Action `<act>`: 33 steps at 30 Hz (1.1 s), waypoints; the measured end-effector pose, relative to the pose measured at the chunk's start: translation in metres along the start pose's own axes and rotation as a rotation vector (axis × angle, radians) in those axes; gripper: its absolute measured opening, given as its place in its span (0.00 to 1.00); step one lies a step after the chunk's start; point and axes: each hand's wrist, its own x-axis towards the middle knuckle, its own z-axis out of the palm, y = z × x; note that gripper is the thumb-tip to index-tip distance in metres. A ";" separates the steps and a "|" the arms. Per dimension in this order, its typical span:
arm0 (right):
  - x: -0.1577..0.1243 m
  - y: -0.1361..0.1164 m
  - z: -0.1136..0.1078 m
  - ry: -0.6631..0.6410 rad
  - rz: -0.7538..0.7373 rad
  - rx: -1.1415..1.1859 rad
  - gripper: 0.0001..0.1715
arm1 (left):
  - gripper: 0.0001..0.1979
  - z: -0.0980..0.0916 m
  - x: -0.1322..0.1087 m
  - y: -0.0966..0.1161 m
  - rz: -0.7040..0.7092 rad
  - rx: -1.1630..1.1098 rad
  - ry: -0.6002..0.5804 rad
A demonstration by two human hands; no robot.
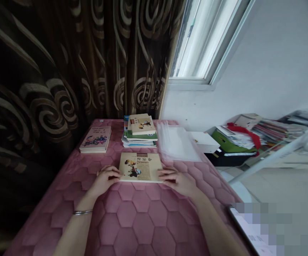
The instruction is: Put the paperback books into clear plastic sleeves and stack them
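Note:
A thin beige book (140,166) with a picture on its cover lies flat on the pink quilted table cover (143,220). My left hand (106,179) grips its left edge, fingers curled over the cover. My right hand (175,178) holds its right edge the same way, fingers on top. A metal bangle (82,212) sits on my left wrist.
Behind the book stands a stack of books (140,132), a pink book pile (96,139) to its left, and clear plastic sleeves (177,143) to its right. A dark patterned curtain (63,64) hangs behind. A phone (249,231) lies at the table's right edge; boxes and papers (239,137) clutter the floor.

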 end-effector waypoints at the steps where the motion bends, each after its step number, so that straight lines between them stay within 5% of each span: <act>1: -0.001 0.000 -0.001 -0.017 0.003 0.004 0.12 | 0.07 -0.001 0.000 0.002 0.000 0.009 -0.007; 6: -0.001 0.000 0.000 -0.011 -0.005 -0.066 0.17 | 0.11 0.001 -0.005 0.026 -0.062 0.127 0.008; 12: 0.022 -0.033 0.043 0.239 -0.112 -0.275 0.09 | 0.08 0.040 -0.002 0.062 0.088 0.255 0.151; 20: 0.040 -0.049 0.086 0.352 -0.051 -0.389 0.04 | 0.06 0.056 0.004 0.067 0.162 0.240 0.203; 27: 0.028 -0.041 0.063 0.228 -0.121 -0.435 0.09 | 0.08 0.047 0.002 0.050 0.146 0.219 0.132; 33: 0.010 -0.010 0.025 0.137 -0.192 -0.345 0.10 | 0.07 0.023 -0.002 0.026 -0.040 0.181 0.099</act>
